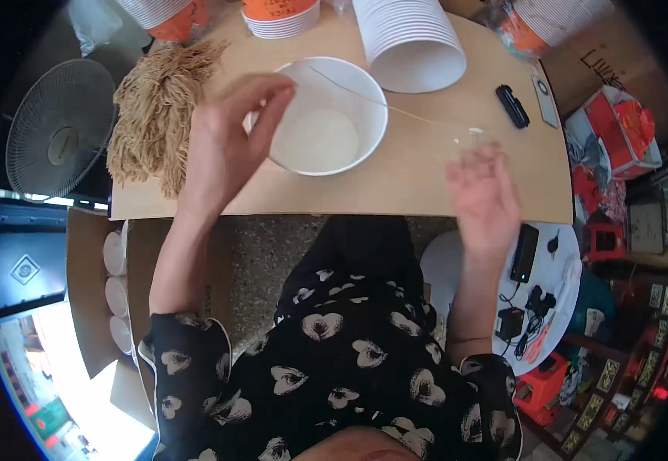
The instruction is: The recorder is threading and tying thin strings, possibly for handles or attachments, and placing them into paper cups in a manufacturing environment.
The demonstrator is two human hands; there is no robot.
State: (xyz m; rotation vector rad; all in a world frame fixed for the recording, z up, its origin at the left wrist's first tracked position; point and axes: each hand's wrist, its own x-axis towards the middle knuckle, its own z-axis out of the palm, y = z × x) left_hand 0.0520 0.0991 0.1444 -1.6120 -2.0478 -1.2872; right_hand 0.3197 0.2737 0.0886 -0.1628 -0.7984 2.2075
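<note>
A wide white paper bucket (328, 96) stands on the tan table, its mouth facing up and a pale bottom showing inside. My left hand (234, 127) is at its left rim, thumb and fingertips pinched together; what they hold, if anything, is too small to make out. One thin tan strand (368, 98) runs across the bucket's mouth and past its right rim toward my right hand (481, 188). That hand is over the table's front right, palm up, fingers loosely bent and somewhat blurred, with nothing clear in them. Left of my left hand lies a heap of wavy tan strands (153, 107).
Nested white buckets (415, 50) lie on their side behind; orange-and-white bucket stacks (280, 15) stand at the far edge. A black clip-like object (512, 106) lies at right. A fan (63, 142) is left. A round white stool (457, 269) holds chargers and cables below right.
</note>
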